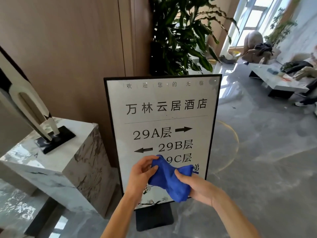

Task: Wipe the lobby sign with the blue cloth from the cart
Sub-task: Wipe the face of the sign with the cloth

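The lobby sign (163, 121) stands upright in front of me, a white panel with black lettering and arrows in a black frame on a black floor base (154, 219). Both hands hold the blue cloth (169, 179) in front of the sign's lower part. My left hand (140, 176) pinches the cloth's upper left end. My right hand (197, 188) grips its right side from below. The cloth hides part of the sign's lower lettering. No cart is in view.
A marble pedestal (68, 162) with a black-and-white sculpture (29, 110) stands left of the sign. A tall leafy plant (185, 36) rises behind it. A low table (277, 81) and seating with a seated person's legs are at the far right. Grey floor spreads right.
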Demonstrator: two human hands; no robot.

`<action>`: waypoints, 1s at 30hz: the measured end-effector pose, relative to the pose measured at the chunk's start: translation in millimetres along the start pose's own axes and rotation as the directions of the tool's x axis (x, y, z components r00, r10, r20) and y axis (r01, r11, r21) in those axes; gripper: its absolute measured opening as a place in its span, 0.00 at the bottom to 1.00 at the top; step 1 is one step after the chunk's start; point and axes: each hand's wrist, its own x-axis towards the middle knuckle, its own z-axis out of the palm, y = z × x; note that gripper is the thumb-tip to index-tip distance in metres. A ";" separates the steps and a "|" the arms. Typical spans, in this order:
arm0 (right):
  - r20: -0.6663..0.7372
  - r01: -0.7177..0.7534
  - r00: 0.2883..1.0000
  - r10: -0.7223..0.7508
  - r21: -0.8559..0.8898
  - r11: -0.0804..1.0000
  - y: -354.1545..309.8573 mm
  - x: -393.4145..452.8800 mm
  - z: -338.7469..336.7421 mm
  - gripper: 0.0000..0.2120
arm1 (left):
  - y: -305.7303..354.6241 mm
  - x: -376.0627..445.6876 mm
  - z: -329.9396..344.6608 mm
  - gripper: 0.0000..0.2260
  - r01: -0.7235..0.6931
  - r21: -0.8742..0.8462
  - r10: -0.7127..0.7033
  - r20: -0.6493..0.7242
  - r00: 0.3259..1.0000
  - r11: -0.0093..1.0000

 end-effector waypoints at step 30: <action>-0.459 0.450 0.796 -0.394 0.014 0.893 -37.3 -3.1 -46.9 0.23 | 49.6 14.3 28.9 0.15 -0.208 0.148 0.232 -0.169 0.958 0.967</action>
